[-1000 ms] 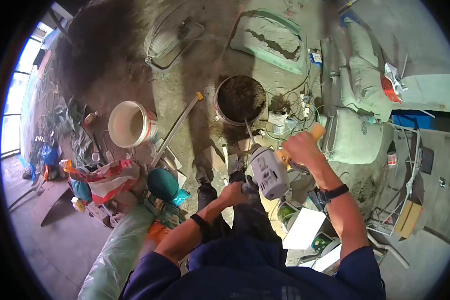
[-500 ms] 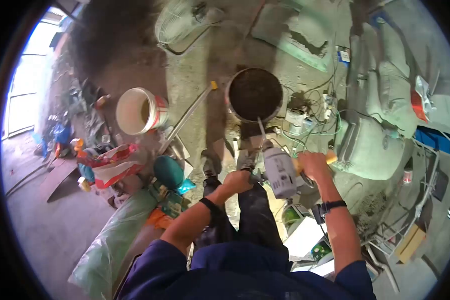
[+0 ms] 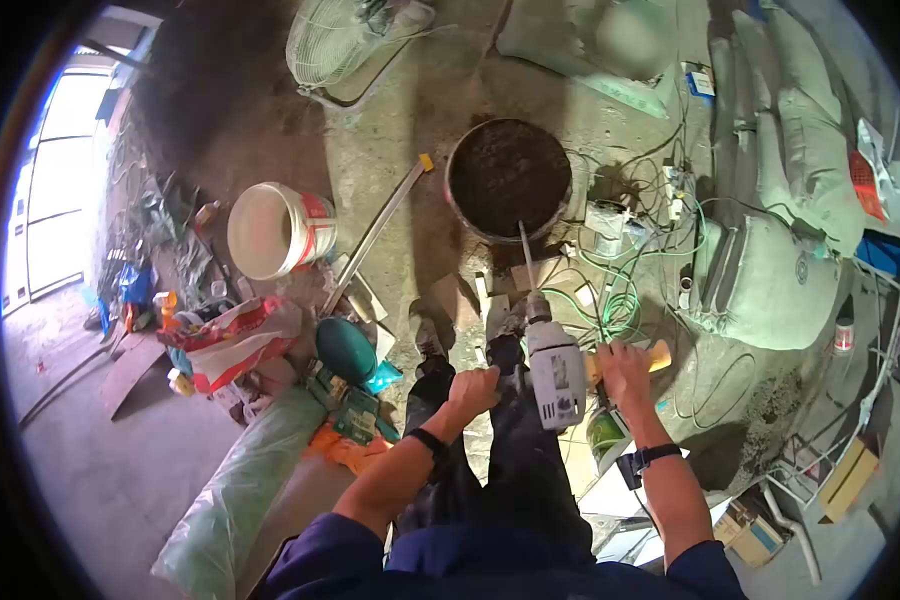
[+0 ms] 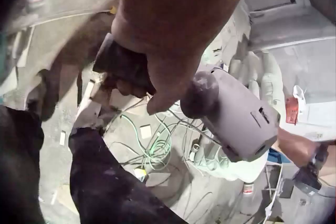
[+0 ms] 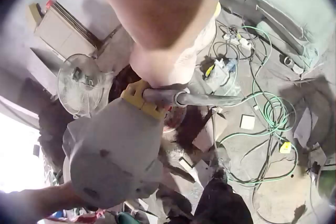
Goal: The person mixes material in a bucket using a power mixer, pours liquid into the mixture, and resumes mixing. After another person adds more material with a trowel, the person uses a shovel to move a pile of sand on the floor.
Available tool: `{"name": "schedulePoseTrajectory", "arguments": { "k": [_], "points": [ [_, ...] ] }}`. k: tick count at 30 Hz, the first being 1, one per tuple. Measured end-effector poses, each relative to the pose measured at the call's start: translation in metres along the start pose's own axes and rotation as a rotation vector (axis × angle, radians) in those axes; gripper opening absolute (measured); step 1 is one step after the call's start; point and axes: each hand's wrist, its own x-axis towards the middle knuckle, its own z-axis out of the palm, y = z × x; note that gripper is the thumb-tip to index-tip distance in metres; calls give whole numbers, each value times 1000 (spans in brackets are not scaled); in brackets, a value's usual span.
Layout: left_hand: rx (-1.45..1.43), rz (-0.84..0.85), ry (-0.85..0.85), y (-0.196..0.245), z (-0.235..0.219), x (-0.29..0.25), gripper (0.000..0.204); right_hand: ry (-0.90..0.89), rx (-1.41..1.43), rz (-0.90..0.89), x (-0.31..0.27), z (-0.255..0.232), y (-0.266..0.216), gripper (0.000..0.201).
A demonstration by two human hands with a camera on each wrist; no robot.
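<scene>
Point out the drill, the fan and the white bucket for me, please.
Drill (image 3: 556,382), head view: on its grey body.
Fan (image 3: 324,46), head view: on its wire cage.
White bucket (image 3: 314,232), head view: on its outer wall, by the red print.

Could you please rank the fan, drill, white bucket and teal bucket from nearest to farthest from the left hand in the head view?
1. Drill, in the left hand's grip
2. Teal bucket, to its left
3. White bucket, ahead, left
4. Fan, farthest ahead, left
</scene>
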Motion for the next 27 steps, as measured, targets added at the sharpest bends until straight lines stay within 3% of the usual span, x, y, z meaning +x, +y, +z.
{"name": "schedulePoseTrajectory", "arguments": {
  "k": [7, 15, 22, 27],
  "points": [
    [-70, 72, 1, -16, 26, -32, 26, 123, 3, 45, -40, 10, -36, 11],
    [-142, 103, -17, -43, 39, -59, 31, 66, -53, 83, -75, 15, -82, 26],
    [-144, 146, -31, -65, 9, -83, 29, 38, -92, 80, -76, -22, -120, 23],
    [-175, 192, -57, -68, -9, -103, 29, -12, -115, 85, -71, -76, -140, 23]
  ]
}}
